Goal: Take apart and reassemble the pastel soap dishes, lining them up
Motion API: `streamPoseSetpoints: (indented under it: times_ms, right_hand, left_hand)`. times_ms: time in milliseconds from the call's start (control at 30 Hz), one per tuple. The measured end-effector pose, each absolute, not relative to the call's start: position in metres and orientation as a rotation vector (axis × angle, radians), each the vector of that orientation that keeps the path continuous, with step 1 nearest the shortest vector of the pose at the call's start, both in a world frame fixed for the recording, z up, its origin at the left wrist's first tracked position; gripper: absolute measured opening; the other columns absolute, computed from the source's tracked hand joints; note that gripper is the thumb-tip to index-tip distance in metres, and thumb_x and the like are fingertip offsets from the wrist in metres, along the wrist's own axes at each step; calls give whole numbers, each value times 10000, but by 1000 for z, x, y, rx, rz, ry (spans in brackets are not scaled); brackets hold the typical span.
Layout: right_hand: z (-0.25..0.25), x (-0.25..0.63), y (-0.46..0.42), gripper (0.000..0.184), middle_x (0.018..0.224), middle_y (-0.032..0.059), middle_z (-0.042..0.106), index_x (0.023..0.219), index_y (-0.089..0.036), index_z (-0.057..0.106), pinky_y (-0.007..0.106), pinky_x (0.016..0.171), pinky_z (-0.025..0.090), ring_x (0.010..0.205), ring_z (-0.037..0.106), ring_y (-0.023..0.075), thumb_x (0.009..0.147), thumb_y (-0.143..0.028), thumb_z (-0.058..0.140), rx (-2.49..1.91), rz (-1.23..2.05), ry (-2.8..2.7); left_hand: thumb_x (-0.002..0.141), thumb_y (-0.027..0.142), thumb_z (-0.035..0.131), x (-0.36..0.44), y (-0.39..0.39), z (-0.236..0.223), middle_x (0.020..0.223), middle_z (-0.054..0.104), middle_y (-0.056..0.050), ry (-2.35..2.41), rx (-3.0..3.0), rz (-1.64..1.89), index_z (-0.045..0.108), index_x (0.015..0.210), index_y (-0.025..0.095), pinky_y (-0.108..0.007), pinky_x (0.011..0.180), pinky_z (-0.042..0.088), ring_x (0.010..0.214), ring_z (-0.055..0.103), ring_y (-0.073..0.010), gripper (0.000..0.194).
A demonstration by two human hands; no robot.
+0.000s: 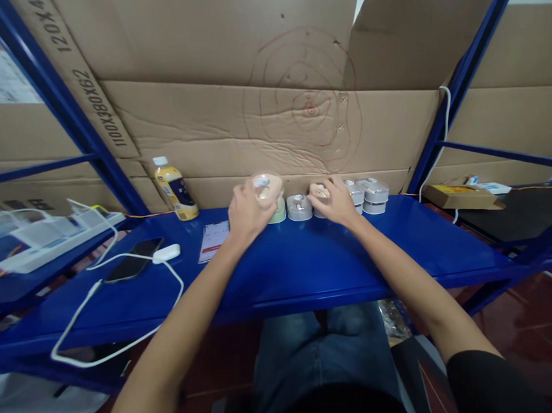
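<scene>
Blue shelving (303, 273) stretched above the person's knees, with a dark phone (134, 260) lying toward its left. Farther back, the left hand (248, 213) had its fingers curled round a peach box (269, 191), above a green box (279, 212); something small showed through the clear lid, too blurred to name. The right hand (339, 204) pinched a second box (320, 191), also peach and rounded, near a grey box (299, 209) with a little object inside. More clear-lidded boxes (373, 195) stood stacked rightward. Behind rose cardboard (191, 118) marked with red rings.
</scene>
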State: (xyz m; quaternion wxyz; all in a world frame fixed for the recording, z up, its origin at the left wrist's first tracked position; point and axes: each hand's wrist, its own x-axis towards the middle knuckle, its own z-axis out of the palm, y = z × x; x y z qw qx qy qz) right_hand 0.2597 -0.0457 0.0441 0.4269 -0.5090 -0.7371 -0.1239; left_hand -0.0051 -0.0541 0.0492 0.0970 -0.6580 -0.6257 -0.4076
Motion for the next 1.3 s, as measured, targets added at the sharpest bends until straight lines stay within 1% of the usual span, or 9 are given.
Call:
streamPoseSetpoints:
  times_ms: [100, 167, 233, 367, 600, 733, 867, 1133, 1300]
  right_hand:
    - [44, 271, -67, 773, 1495, 153, 534, 1447, -240, 562, 568, 1206, 378, 1409, 483, 383, 828, -664, 747, -1025, -105, -2089]
    - [37, 277, -76, 1039, 1619, 148, 431, 1552, -259, 463, 576, 1249, 337, 1499, 405, 397, 692, -690, 857, -924, 32, -2240]
    - [29, 280, -81, 1133, 1626, 154, 441, 1582, -255, 435, 581, 1243, 354, 1498, 426, 403, 636, -670, 899, -879, 191, -2354]
    - [17, 275, -89, 1004, 1444, 111, 647, 1531, -260, 510, 526, 1120, 508, 1304, 637, 353, 673, -601, 903, -833, 448, -2455]
    - [17, 292, -83, 847, 1433, 115, 663, 1455, -242, 592, 535, 1120, 506, 1289, 647, 348, 741, -614, 853, -964, 468, -2284]
    - [20, 324, -70, 747, 1384, 136, 684, 1422, -204, 613, 560, 1106, 507, 1246, 662, 348, 829, -633, 765, -1166, 456, -1976]
    - [17, 337, -60, 746, 1346, 150, 701, 1431, -195, 601, 560, 1070, 528, 1197, 680, 345, 844, -636, 737, -1304, 439, -1825]
    - [12, 333, -56, 699, 1314, 117, 720, 1399, -221, 617, 527, 1040, 552, 1128, 709, 315, 860, -658, 703, -1224, 425, -1775]
    - [19, 332, -60, 682, 1322, 132, 720, 1371, -205, 649, 552, 1045, 548, 1138, 713, 333, 856, -648, 708, -1171, 412, -1720]
  left_hand:
    - [811, 419, 770, 8, -72, 43, 1398, 568, -175, -1533, -2362, -1286, 465, 1472, 191, -507, 1114, 475, 1336, 567, -395, 763]
    - [769, 427, 805, 17, -78, 34, 1451, 574, -162, -1255, -2737, -1239, 480, 1465, 196, -509, 1165, 445, 1370, 555, -379, 802]
    - [715, 439, 846, 24, -81, 24, 1480, 579, -166, -1052, -3026, -1166, 501, 1450, 187, -523, 1184, 433, 1376, 559, -385, 850]
    - [660, 393, 876, 34, -84, 4, 1453, 611, -174, -1000, -3305, -1154, 504, 1438, 173, -516, 1113, 506, 1314, 618, -380, 890]
    - [652, 320, 872, 22, -73, -13, 1491, 562, -173, -1054, -3300, -1137, 389, 1554, 179, -522, 1123, 492, 1348, 582, -378, 1033]
    - [756, 302, 789, 18, -69, -16, 1398, 604, -136, -884, -3257, -988, 672, 1337, 203, -512, 1164, 460, 1321, 596, -343, 601]
    - [885, 356, 691, 23, -72, -17, 1342, 629, -133, -861, -3206, -971, 780, 1183, 217, -515, 1164, 468, 1332, 587, -337, 341]
    - [1010, 455, 460, 10, -55, -11, 1299, 659, -144, -1232, -2840, -1539, 759, 1136, 159, -523, 1154, 459, 1266, 616, -312, 440]
    - [967, 427, 532, 5, -63, -4, 1336, 625, -147, -1129, -2879, -1363, 754, 1119, 159, -530, 1176, 433, 1298, 597, -321, 380]
